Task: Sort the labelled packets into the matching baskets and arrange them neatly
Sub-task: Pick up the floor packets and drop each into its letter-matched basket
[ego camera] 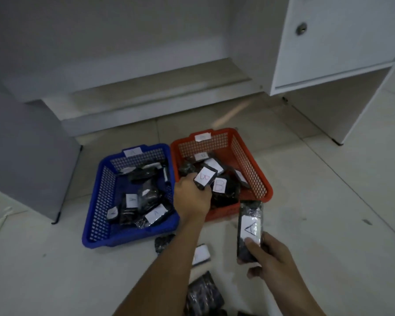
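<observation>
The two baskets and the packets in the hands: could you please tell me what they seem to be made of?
The blue basket and the red basket look like moulded plastic, slightly glossy: solid colour, grid-pierced walls. The A packet in the right hand and the B packet in the left hand look wrapped in shiny clear film, judging by glints, over dark contents, with matt white, probably paper, labels.

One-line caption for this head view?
Left hand puts B-labelled black packet into orange plastic basket; right hand holds A-labelled black packet.
</observation>
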Motion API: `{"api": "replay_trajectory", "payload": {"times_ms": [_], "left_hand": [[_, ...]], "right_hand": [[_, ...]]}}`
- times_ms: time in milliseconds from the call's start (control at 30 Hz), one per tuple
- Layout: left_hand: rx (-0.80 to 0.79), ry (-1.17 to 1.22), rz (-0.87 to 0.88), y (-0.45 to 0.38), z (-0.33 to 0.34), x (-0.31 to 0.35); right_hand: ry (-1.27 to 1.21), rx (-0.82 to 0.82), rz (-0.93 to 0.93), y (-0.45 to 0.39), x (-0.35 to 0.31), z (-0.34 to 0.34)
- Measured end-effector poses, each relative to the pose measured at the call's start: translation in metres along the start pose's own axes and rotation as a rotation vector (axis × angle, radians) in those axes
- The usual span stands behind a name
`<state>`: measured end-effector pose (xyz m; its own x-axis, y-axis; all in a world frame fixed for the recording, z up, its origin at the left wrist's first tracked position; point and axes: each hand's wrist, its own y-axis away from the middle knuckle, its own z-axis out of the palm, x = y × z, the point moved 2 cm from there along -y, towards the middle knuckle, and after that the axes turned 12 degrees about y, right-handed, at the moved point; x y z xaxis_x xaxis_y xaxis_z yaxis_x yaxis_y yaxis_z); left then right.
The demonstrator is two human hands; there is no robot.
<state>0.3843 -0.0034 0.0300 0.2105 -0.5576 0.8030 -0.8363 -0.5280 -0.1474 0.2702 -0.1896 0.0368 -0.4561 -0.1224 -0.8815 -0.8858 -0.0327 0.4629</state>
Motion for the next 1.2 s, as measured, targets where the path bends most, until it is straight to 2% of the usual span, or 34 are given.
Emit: {"api": "replay_trajectory", "payload": {"times_ms": [100,200,400,500,633,833,1000,1200], "left_hand": [[-0.11,-0.006,-0.03,-0.024,0.012,-0.005],[-0.189,0.112,-0.106,-0.03,0.007,-0.01],[-0.046,0.389,-0.154,0.029,-0.078,-0.062],[-0.014,0.373,-0.191,0.069,-0.132,-0.104],[-0.071,0.32,-0.258,0.099,-0.196,-0.156],[-0.155,0.23,-0.318,0.111,-0.239,-0.205],[-0.267,0.239,-0.353,0.107,-0.234,-0.206],[-0.389,0.201,-0.365,0.116,-0.208,-0.198]], "right_hand": [[0.006,0.031,0.0,-0.009,-0.016,0.016],[0.009,0.059,-0.006,-0.016,-0.028,0.028],[0.038,-0.009,-0.055,-0.029,-0.036,0.068],[0.129,-0.077,-0.101,-0.039,-0.048,0.112],[0.277,-0.058,-0.098,-0.065,-0.058,0.19],[0.477,-0.07,-0.109,-0.102,-0.059,0.267],[0.602,-0.059,-0.111,-0.099,-0.052,0.261],[0.638,0.013,-0.237,-0.026,-0.044,0.197]]}}
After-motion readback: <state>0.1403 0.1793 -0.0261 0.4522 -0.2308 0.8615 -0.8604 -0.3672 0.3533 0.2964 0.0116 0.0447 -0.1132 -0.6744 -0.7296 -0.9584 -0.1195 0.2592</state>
